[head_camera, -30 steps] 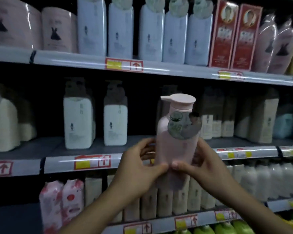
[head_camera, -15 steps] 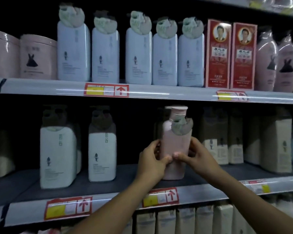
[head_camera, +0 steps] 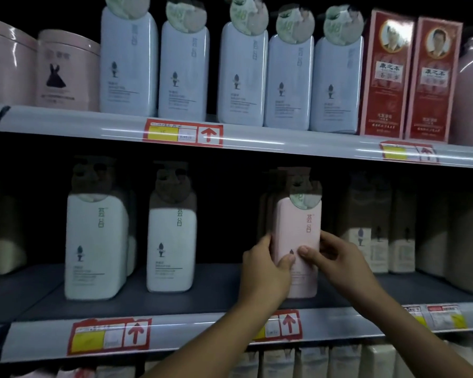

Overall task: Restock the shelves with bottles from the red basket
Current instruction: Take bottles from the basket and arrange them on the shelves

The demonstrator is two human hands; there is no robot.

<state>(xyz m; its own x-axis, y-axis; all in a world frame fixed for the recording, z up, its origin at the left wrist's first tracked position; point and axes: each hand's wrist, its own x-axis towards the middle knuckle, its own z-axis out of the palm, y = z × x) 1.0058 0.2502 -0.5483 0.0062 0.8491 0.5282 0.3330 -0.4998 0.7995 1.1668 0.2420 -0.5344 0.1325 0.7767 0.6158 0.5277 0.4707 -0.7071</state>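
Note:
A pink pump bottle (head_camera: 298, 227) stands upright on the grey middle shelf (head_camera: 202, 298), its pump top in shadow under the shelf above. My left hand (head_camera: 265, 268) grips its left side with the thumb on the front. My right hand (head_camera: 336, 257) holds its right side, thumb pressed on the front beside the left thumb. The red basket is out of view.
Two white pump bottles (head_camera: 96, 241) (head_camera: 172, 244) stand left of the pink one, with a free gap between. Beige bottles (head_camera: 372, 236) stand to its right. The upper shelf (head_camera: 257, 140) carries pale blue bottles (head_camera: 241, 72), red boxes (head_camera: 385, 75) and pink tins (head_camera: 66, 69).
Both hands carried the pink bottle from in front of the shelf edge into the middle shelf and set it down on the board. The view moved closer and up.

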